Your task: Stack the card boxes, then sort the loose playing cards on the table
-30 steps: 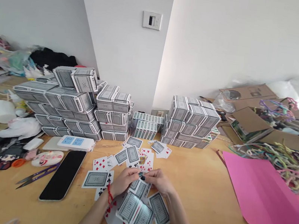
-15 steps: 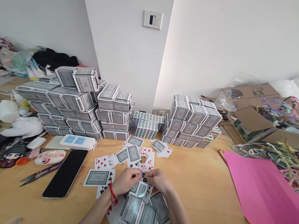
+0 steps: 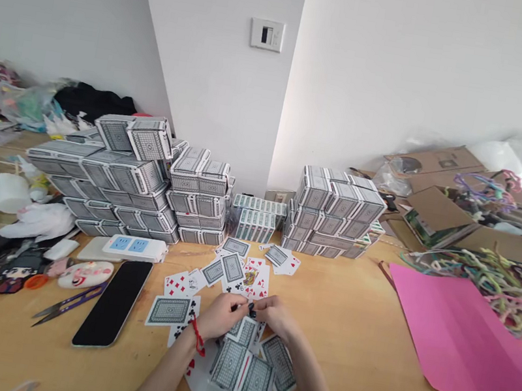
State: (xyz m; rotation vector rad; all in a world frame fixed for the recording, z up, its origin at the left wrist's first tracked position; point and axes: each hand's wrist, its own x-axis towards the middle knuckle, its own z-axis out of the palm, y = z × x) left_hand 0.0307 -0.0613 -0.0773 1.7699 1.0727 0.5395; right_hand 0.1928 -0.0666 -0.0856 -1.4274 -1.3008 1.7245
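My left hand [image 3: 218, 315] and my right hand [image 3: 277, 317] meet at the middle of the wooden table [image 3: 356, 343], fingertips pinched together over a small leaning structure of playing cards [image 3: 241, 369]. Both pinch the top edges of two back-patterned cards [image 3: 244, 331]. A red string circles my left wrist. Loose cards [image 3: 234, 270], some face up, lie scattered just beyond my hands. One face-down card [image 3: 168, 310] lies to the left.
Stacks of boxed card decks [image 3: 144, 183] and more boxed decks [image 3: 332, 213] line the wall. A black phone [image 3: 111, 312], scissors [image 3: 68, 305] and a power strip [image 3: 134, 247] lie at left. A pink sheet [image 3: 461, 339], pipe cleaners [image 3: 515, 282] and cardboard boxes [image 3: 441, 211] fill the right.
My hands have stayed pinched over the cards, shifting only slightly. The leaning cards beneath them have settled a little toward me.
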